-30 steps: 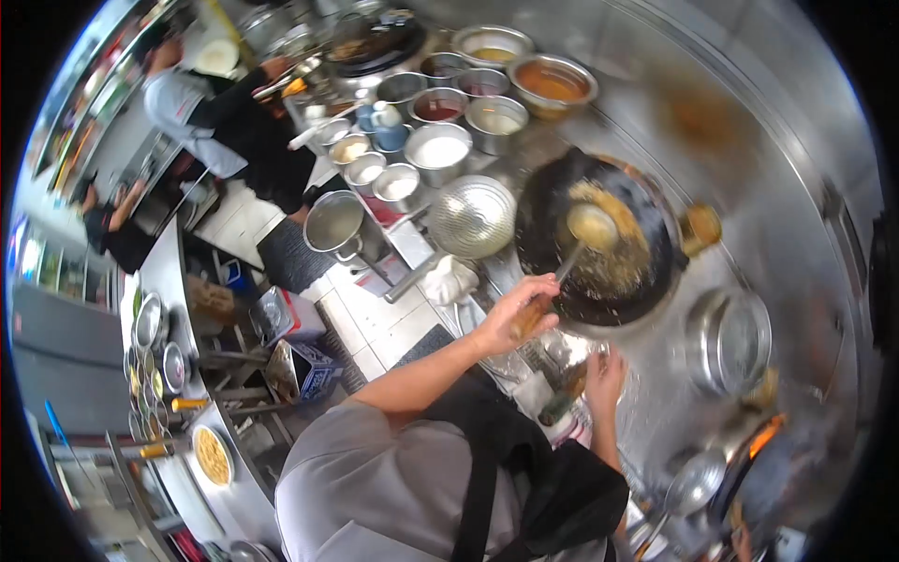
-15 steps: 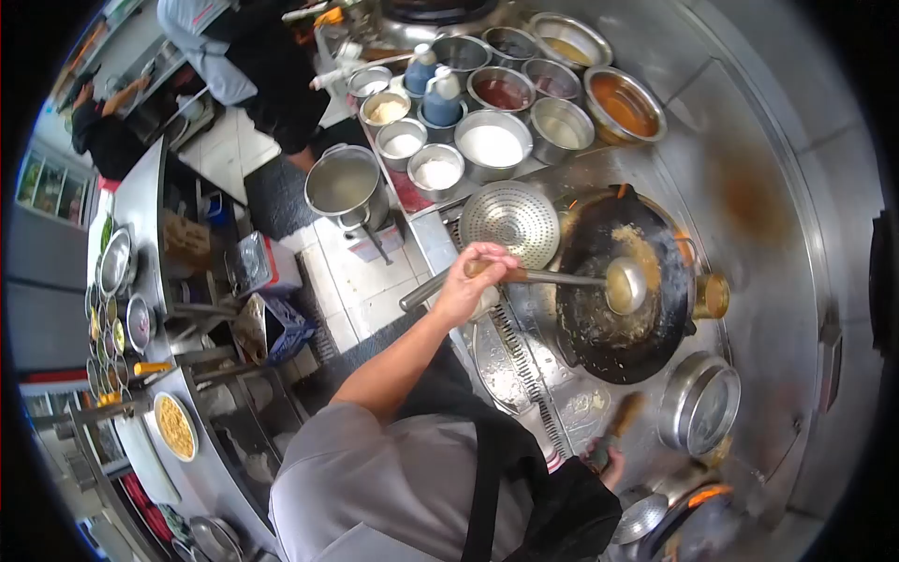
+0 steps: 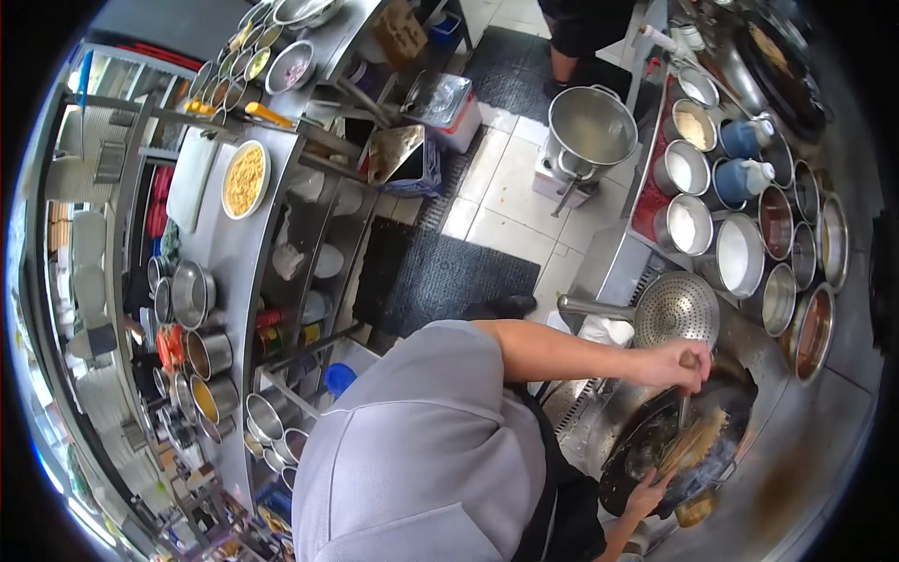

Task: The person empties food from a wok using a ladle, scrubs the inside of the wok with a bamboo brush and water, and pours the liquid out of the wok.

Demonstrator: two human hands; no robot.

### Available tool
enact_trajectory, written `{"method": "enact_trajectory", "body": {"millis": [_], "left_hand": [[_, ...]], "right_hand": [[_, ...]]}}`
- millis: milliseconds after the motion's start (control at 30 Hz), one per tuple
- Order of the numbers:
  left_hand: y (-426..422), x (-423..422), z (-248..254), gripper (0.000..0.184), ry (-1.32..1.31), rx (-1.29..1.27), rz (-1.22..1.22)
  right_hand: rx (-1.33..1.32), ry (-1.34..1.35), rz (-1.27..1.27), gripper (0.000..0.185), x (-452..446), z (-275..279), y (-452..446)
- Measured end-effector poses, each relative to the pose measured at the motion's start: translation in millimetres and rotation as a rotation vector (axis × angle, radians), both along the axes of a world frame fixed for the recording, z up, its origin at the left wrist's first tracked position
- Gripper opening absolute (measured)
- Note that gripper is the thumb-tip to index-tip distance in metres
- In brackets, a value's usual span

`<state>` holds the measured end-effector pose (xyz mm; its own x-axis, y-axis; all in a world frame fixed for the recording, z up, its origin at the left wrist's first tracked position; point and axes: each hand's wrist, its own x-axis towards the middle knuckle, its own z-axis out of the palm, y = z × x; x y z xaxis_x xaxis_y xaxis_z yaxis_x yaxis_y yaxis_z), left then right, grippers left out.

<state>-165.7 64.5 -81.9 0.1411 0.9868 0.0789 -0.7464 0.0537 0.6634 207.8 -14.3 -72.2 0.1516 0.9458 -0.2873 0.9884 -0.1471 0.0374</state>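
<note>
My left hand (image 3: 682,365) is closed round the handle of a ladle (image 3: 685,408), held steeply over the black wok (image 3: 623,468). The ladle's bowl cannot be made out. Low beside the wok, my right hand (image 3: 646,495) grips a bamboo wok brush (image 3: 684,451), its bristles inside the wok. Brownish residue covers part of the wok's inside. A perforated metal strainer (image 3: 676,309) with a long handle rests just beyond my left forearm.
Metal pots of sauces and powders, including a pot of white powder (image 3: 740,255), and blue bottles (image 3: 744,180) crowd the counter. A large stockpot (image 3: 592,126) stands near floor mats. Another person's leg (image 3: 564,61) shows behind. Shelving holds bowls and a yellow-filled dish (image 3: 245,180).
My view and body have turned. The ladle has swung from level to steep, and the brush has moved from beside my body into the wok.
</note>
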Motion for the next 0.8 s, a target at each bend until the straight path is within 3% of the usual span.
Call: {"method": "enact_trajectory", "body": {"millis": [100, 200, 300, 333, 400, 467, 500, 533, 600, 633, 667, 700, 767, 800], "left_hand": [[-4.6, 3.0, 28.4, 0.010, 0.243, 0.215, -0.006], [-9.1, 13.1, 42.8, 0.009, 0.285, 0.491, -0.041], [-7.8, 16.8, 52.7, 0.010, 0.251, 0.530, -0.122], [-4.6, 12.5, 59.2, 0.010, 0.257, 0.505, -0.131], [1.7, 8.2, 60.7, 0.010, 0.243, 0.461, -0.098], [9.7, 14.2, 53.5, 0.010, 0.198, 0.412, -0.018], [12.8, 20.4, 43.7, 0.011, 0.178, 0.381, -0.030], [13.0, 23.5, 31.8, 0.013, 0.117, 0.323, -0.019], [15.4, 12.4, 30.3, 0.018, 0.110, 0.278, 0.026], [12.7, 7.8, 30.1, 0.021, 0.025, 0.151, -0.061], [14.0, 3.2, 27.3, 0.020, 0.127, 0.199, 0.009], [11.3, 4.3, 25.6, 0.017, 0.213, 0.153, 0.034], [12.2, -0.2, 27.8, 0.015, 0.206, 0.073, 0.020], [11.7, 1.6, 24.5, 0.014, 0.121, 0.047, 0.037]], "right_hand": [[-0.165, -0.339, 0.043, 0.069, 29.6, -9.5, -12.5], [-0.070, -0.240, 0.301, 0.066, 79.8, -41.6, -29.5], [-0.633, 0.371, -0.350, 0.062, -15.2, 76.9, 40.6], [-0.636, 0.481, -0.479, 0.056, 6.9, 90.8, 58.8], [-0.358, 0.716, -0.588, 0.053, 53.6, 80.6, 58.8], [-0.190, 0.280, -0.122, 0.050, 83.9, 30.5, 41.5], [-0.141, 0.154, -0.044, 0.047, 74.2, 21.5, 31.3], [-0.164, 0.195, -0.081, 0.045, 56.1, 25.4, 27.9], [-0.366, 0.695, -0.509, 0.039, -6.6, 65.4, 34.5], [-0.354, 1.085, -0.568, 0.028, -6.5, 64.5, 35.9], [-0.285, 1.259, -0.671, 0.023, -8.3, 56.9, 32.2], [-0.288, 1.170, -0.766, 0.041, -7.2, 42.6, 27.2], [-0.105, 1.163, -0.818, 0.047, -23.4, 20.5, 17.1], [-0.175, 1.205, -0.868, 0.060, -23.6, 26.5, 15.6]]}}
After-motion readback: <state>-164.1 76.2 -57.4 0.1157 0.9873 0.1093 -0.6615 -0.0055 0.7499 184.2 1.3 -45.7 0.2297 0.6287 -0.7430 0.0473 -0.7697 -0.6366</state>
